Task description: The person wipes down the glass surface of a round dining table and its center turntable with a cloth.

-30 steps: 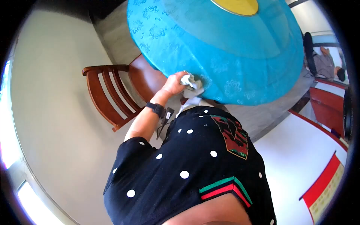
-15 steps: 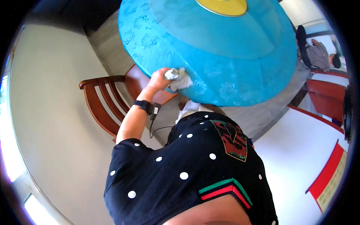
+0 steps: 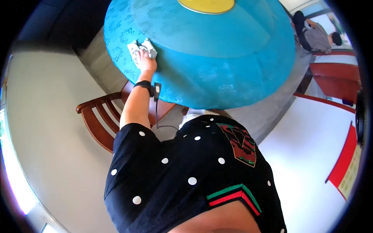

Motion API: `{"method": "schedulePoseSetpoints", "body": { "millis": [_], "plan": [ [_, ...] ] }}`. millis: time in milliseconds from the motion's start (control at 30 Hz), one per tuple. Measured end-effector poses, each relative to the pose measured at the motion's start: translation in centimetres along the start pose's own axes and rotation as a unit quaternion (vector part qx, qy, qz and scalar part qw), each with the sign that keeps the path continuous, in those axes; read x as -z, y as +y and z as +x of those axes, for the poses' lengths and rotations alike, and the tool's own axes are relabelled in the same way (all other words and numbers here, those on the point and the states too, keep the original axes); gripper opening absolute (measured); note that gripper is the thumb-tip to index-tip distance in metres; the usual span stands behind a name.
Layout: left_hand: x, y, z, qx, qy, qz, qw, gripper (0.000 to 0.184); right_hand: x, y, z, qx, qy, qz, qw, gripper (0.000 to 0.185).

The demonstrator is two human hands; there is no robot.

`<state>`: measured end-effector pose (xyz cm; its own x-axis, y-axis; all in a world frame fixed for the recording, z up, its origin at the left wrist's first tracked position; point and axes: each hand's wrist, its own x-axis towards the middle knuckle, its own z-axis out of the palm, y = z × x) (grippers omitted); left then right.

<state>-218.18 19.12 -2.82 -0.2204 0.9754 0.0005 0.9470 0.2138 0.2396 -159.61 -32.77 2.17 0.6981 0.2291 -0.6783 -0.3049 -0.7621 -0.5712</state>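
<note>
My left hand (image 3: 145, 61) presses a crumpled white cloth (image 3: 132, 47) against the tabletop, its fingers spread over and gripping the bunched fabric. Under it lies a shiny blue tablecloth (image 3: 217, 87) with a flower pattern, draped over a round table. A large clear round sheet (image 3: 202, 42), apparently a glass turntable, rests on the blue cloth, just right of my hand. At its middle is a yellow disc (image 3: 208, 4). A dark band with a small cabled box is on my left wrist. My right hand does not show.
A brown wooden chair (image 3: 101, 116) stands at the left, its seat partly under the table. Another reddish wooden chair (image 3: 334, 75) is at the right. Beyond the table at the upper right, a person in grey (image 3: 316, 37) is seated. A pale wall (image 3: 50, 128) runs along the left.
My left hand has slid the cloth forward and to the left across the tablecloth, and the arm is stretched further out. The view has shifted slightly.
</note>
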Motion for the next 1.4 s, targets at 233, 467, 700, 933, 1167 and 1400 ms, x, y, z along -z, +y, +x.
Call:
{"method": "schedulePoseSetpoints", "body": {
  "millis": [233,467,700,933,1167,1400],
  "plan": [
    [1.5,6.5,-6.3,-0.173,-0.053,-0.064,0.981,0.053,-0.3,0.3,-0.7,-0.009,-0.046,0.048,0.998,0.032],
    [1.9,17.7,-12.8,-0.306,-0.151,-0.075,0.937,0.049,-0.8,0.4,-1.4,-0.010,-0.056,0.056,0.997,0.031],
    [0.2,22.0,-16.2,-0.454,-0.212,-0.168,0.849,0.048,-1.5,-1.2,-2.7,-0.012,-0.118,0.063,0.991,0.030],
    [2.7,15.8,-19.2,-0.564,-0.241,-0.205,0.763,0.041,0.4,6.5,1.1,-0.005,-0.080,0.104,0.991,0.040],
    [5.7,3.6,-15.6,-0.329,-0.066,-0.163,0.928,0.040,1.8,7.3,-0.1,-0.027,0.001,0.003,1.000,0.043],
    [2.1,2.5,-11.3,-0.028,0.069,-0.058,0.996,0.051,2.8,10.8,5.2,0.060,0.000,-0.070,0.996,0.032]
  ]
}}
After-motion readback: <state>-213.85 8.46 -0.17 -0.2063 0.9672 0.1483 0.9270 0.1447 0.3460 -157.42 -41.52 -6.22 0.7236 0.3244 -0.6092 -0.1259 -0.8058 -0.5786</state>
